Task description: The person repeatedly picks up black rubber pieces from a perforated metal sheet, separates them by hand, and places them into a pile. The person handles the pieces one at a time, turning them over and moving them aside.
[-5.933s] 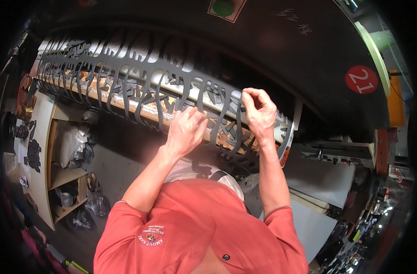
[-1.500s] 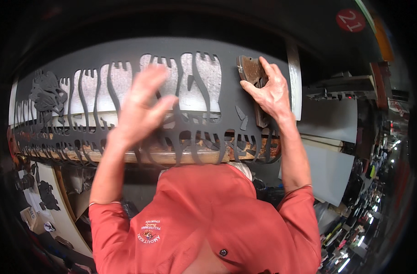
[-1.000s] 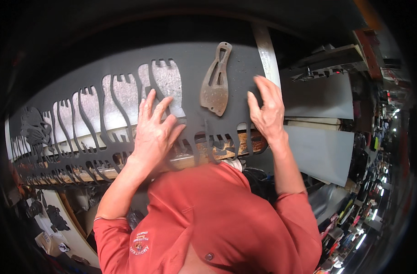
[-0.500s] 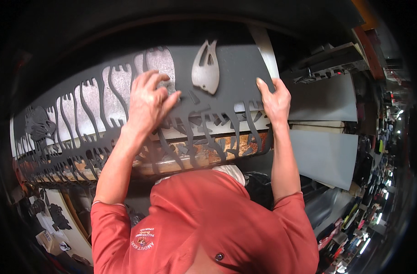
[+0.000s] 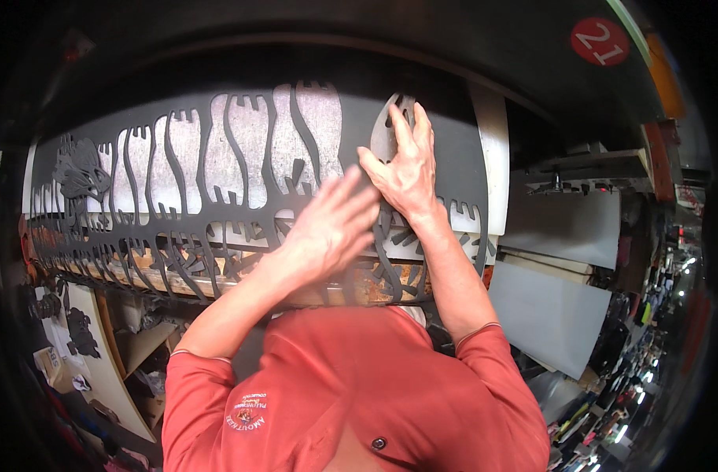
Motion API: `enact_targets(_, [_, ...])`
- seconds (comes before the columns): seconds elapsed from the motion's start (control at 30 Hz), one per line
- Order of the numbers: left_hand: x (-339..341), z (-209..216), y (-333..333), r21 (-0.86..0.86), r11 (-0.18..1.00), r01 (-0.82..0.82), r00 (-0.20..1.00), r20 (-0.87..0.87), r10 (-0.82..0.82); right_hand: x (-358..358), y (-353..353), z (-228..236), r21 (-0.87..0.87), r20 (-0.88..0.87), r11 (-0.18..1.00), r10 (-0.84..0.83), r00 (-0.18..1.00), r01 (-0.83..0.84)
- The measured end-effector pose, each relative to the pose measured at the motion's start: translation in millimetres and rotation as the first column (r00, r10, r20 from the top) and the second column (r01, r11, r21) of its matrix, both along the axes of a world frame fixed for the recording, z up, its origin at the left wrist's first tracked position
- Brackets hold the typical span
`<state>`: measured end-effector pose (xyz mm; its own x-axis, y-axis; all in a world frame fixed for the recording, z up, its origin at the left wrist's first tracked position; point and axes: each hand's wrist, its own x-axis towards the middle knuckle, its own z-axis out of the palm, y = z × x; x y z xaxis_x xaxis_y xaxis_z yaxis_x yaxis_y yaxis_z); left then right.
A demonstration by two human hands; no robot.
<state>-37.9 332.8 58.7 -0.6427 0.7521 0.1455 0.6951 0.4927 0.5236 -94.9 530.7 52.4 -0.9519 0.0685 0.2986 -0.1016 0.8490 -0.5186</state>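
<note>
A dark grey sheet [image 5: 457, 149] lies across the work surface, with rows of curved, pronged cut-outs through which pale board shows. On its right part rests a metal cutting die [image 5: 383, 135], pointed and slotted, partly hidden under my right hand [image 5: 408, 173]. That hand lies over the die with fingers spread. My left hand [image 5: 334, 224], blurred by motion, hovers or rests over the sheet's near cut-outs, fingers stretched out and nothing seen in them. Small dark offcuts [image 5: 190, 256] lie among the near strips.
A pile of dark cut pieces [image 5: 82, 173] sits on the sheet's left end. Grey panels [image 5: 555, 311] stand at the right, below a machine ledge [image 5: 579, 169]. A dark machine beam [image 5: 335, 55] spans the far side. Wooden shelving [image 5: 111, 354] is at lower left.
My right hand has left the sheet's right edge and moved left onto the die. My left hand has moved right and nearer. The view has shifted, so the sheet appears displaced.
</note>
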Motion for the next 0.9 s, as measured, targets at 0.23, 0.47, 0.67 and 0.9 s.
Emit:
enact_targets(0.23, [-29.8, -12.4, -33.2, 0.307, 0.903, -0.302, 0.944, -0.039, 0.329, 19.9, 1.6, 5.3, -0.107, -0.191, 0.976, 0.167, 0.967, -0.190])
enact_targets(0.47, [-31.2, -15.0, -24.4, 0.222, 0.912, -0.346, 0.921, -0.104, 0.375, 21.9, -12.2, -4.1, -0.107, -0.163, 0.943, 0.297, 0.941, -0.316])
enact_targets(0.67, [-35.2, -19.5, -24.5, 0.302, 0.892, -0.336, 0.922, -0.089, 0.377, 20.2, -1.3, -0.4, -0.170, -0.099, 0.925, 0.328, 0.939, -0.341])
enact_targets(0.9, [-7.3, -1.5, -65.5, 0.515, 0.798, -0.315, 0.936, 0.032, 0.350, 57.4, 19.4, 4.5, -0.113, -0.089, 0.957, 0.257, 0.962, -0.266])
